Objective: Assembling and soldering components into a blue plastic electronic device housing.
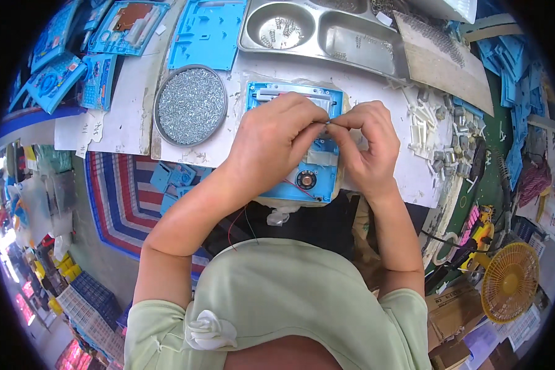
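A blue plastic housing point(332, 176) lies on the table in front of me, with a small round speaker point(306, 179) and thin red wires inside its near part. Over its right half my left hand point(283, 132) and my right hand point(370, 139) meet, thumbs and forefingers pinched together. Between the fingertips is a tiny piece, too small to make out. A white roller-like bar point(296, 95) runs across the far end of the housing. My left hand hides much of the housing's middle.
A round bowl of small screws point(191, 106) stands to the left. A metal compartment tray point(327, 61) with springs sits at the back. White plastic pins point(419, 126) and small motors point(456, 145) lie at right. Blue housings point(55, 80) pile up far left; a yellow fan point(510, 280) stands lower right.
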Action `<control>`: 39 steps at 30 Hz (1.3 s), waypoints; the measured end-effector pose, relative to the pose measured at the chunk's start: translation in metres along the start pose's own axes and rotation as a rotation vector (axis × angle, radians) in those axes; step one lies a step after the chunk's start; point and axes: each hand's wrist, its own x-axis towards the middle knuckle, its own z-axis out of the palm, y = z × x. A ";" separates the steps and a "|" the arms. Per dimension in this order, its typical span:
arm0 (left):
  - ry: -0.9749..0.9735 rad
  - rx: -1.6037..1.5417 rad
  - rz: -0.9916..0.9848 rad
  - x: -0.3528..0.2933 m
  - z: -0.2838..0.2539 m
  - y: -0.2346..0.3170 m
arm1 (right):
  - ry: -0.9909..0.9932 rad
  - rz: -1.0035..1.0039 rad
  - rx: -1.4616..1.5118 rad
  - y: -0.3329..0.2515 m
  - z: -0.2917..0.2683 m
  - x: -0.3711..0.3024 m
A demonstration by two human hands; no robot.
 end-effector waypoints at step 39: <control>-0.030 0.356 0.224 0.003 0.006 0.000 | 1.098 0.605 -0.013 0.061 -0.274 -0.111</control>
